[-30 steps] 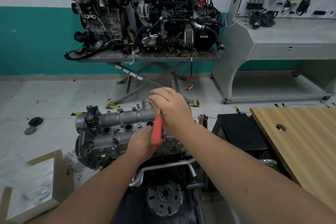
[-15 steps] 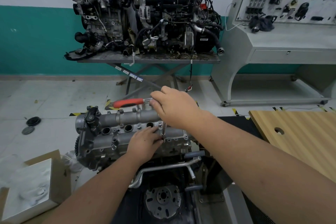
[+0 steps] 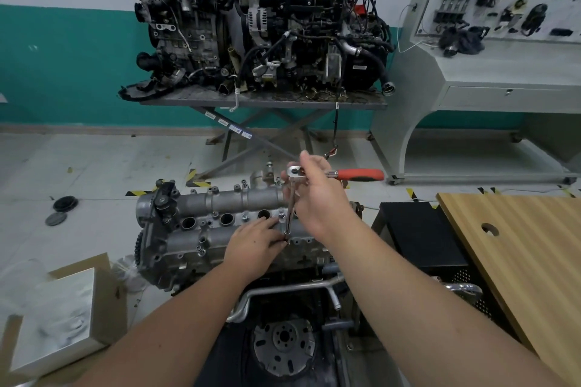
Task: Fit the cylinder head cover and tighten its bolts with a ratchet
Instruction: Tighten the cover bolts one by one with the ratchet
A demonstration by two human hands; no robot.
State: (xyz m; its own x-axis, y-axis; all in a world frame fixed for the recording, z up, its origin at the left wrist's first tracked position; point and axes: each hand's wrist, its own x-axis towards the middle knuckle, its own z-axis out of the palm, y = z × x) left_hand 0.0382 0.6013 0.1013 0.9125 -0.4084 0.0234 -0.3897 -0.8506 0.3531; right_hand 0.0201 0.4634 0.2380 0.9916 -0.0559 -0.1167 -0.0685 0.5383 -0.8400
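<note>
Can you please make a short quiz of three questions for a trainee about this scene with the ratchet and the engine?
1. True or false: the ratchet has a blue handle.
2. Which hand steadies the lower end of the extension bar? A) left hand B) right hand
3. Fill in: the ratchet handle points toward the person's ____ side.

Key: 1 false, it is red; 2 A; 3 right.
</note>
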